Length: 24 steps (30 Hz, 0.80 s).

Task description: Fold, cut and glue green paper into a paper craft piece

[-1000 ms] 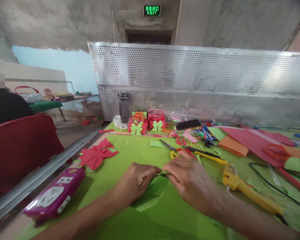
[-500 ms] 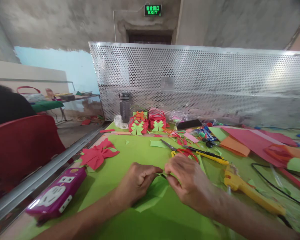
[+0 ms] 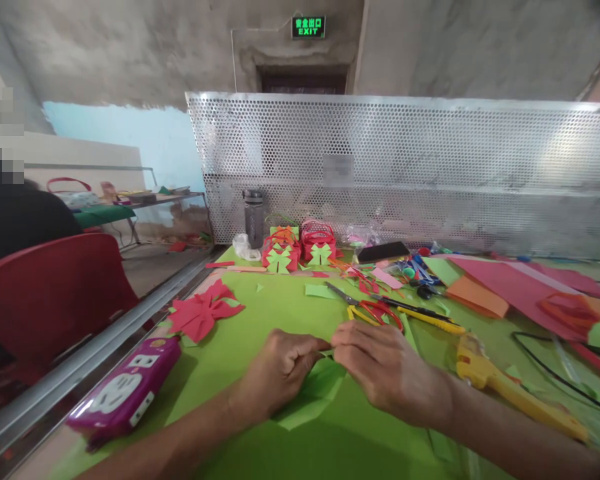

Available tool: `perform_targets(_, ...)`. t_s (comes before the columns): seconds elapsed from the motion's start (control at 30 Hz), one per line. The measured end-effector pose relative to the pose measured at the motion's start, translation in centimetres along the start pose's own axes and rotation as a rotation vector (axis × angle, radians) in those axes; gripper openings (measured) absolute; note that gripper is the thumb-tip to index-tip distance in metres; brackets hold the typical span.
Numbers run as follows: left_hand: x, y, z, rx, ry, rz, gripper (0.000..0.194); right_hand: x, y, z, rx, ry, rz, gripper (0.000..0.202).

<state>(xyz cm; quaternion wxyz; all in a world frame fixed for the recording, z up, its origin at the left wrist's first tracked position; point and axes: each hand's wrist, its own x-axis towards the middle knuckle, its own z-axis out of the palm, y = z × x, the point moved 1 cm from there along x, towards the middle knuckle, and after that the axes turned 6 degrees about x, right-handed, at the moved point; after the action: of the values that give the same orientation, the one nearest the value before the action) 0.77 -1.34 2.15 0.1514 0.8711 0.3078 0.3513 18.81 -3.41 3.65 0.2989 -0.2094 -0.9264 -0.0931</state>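
A piece of green paper (image 3: 316, 395) hangs between my hands, pinched at its top edge just above the green tabletop. My left hand (image 3: 286, 367) has thumb and forefinger closed on it. Close against those fingertips, my right hand (image 3: 380, 367) is closed on the same edge, its fingers curled over so that their tips are partly hidden. Beyond my right hand lie scissors (image 3: 375, 312) with red and yellow handles. A yellow cutter (image 3: 430, 320) rests beside them.
To the left are a red paper flower (image 3: 205, 312) and a purple power strip (image 3: 125, 393). A yellow glue gun (image 3: 517, 390) with its cable lies to the right. At the back stand a bottle (image 3: 253, 220) and red paper baskets (image 3: 319, 245). A person sits by a red chair (image 3: 60, 293).
The view has shifted slightly, moving the scene a little right and down. My right hand has turned, its fingers now lying more over the paper's edge. The left keeps its pinch.
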Motion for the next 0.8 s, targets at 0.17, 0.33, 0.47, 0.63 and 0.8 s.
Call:
perform_targets(0.17,-0.03,-0.09,0.07,0.005,-0.017,-0.002,0.029,0.04,-0.21,-0.25,0.005,-0.068,0.041,0.021)
perform_targets(0.33,-0.09,-0.19,0.30,0.017,-0.031,0.026,0.028,0.15,-0.60,-0.69,0.060,-0.194,0.167,0.022)
perform_targets(0.47,-0.07,-0.14,0.28,0.017,-0.004,0.052,0.028,0.45,-0.85,-1.01,0.087,-0.165,0.182,0.024)
perform_targets(0.63,-0.13,-0.28,0.28,-0.007,-0.004,0.018,0.028,0.55,-0.78,-0.51,0.095,-0.041,0.155,0.024)
perform_targets(0.8,-0.06,-0.36,0.27,-0.027,-0.006,-0.018,0.028,0.21,-0.62,-0.37,0.125,-0.078,0.164,0.028)
